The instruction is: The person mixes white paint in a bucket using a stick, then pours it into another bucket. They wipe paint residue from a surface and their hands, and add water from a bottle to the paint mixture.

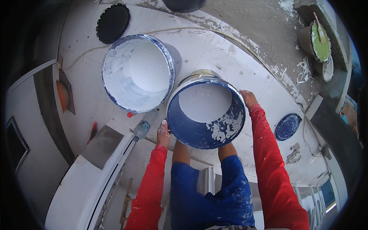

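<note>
From where I stand, a white-smeared bucket [117,76] sits beyond and left of the blue bucket [188,124]. A clear bottle [142,130] lies left of it too. The left hand [163,134] is against its left side; the blue bucket, with white material inside, is over the person's knees. The right hand [249,99] touches its right side. I can't tell how either hand's fingers close. Further right of it lies a round blue lid [288,127].

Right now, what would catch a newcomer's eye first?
Probably the blue bucket at the centre, holding white stuff, between the left hand and right hand. Beyond it to the left stands another bucket, smeared white inside. The red sleeves come next, rising from the lower edge.
</note>
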The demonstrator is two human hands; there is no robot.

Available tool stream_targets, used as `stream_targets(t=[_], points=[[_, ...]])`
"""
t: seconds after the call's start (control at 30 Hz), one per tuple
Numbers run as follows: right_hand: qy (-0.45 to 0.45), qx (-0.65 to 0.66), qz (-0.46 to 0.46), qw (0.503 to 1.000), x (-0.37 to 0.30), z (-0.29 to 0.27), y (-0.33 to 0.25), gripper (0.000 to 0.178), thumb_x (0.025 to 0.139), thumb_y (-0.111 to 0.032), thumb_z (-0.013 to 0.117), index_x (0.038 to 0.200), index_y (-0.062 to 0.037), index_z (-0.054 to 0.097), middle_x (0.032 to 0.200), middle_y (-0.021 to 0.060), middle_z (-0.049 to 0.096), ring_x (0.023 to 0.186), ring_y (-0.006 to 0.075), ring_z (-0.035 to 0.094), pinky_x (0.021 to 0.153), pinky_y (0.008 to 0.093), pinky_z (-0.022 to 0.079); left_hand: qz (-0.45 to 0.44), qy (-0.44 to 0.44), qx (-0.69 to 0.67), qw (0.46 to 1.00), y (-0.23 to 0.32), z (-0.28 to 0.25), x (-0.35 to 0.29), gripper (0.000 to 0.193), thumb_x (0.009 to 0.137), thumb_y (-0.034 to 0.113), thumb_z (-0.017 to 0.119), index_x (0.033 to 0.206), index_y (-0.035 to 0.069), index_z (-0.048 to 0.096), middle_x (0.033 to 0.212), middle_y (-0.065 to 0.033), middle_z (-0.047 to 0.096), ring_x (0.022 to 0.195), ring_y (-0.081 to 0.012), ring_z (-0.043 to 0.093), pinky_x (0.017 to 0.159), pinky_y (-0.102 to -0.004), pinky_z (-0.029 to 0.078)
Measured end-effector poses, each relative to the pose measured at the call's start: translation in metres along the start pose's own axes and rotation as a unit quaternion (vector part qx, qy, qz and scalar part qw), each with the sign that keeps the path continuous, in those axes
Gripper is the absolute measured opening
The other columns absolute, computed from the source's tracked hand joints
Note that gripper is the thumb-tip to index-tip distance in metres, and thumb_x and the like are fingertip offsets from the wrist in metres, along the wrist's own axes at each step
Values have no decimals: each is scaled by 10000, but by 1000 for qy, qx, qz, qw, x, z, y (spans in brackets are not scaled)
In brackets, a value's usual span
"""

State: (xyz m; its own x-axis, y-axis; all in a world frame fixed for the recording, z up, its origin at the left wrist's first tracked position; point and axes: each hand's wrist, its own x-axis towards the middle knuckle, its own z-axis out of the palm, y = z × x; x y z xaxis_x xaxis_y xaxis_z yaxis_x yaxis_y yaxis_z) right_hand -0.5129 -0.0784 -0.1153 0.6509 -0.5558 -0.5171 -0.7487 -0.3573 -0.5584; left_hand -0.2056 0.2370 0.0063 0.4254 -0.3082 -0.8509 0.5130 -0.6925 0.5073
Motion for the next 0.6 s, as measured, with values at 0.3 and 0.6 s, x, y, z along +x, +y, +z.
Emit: stream_targets(t=[0.3,0.6], points=[[-61,142,367,918,-137,45,10,289,882,-228,475,778,-6,629,700,116,646,653,228,630,627,369,483,-19,461,194,866,-128,-127,-25,615,831,354,714,1250,51,379,925,-161,554,724,-297,587,632,-427,476],[-221,48,297,928,-213,97,-134,373,843,-357,569,939,-8,658,984,206,666,950,379,626,838,434,485,24,282,407,869,-86,-201,-5,388,877,274,639,1143,52,466,835,-222,624,801,-418,623,704,-472,471]])
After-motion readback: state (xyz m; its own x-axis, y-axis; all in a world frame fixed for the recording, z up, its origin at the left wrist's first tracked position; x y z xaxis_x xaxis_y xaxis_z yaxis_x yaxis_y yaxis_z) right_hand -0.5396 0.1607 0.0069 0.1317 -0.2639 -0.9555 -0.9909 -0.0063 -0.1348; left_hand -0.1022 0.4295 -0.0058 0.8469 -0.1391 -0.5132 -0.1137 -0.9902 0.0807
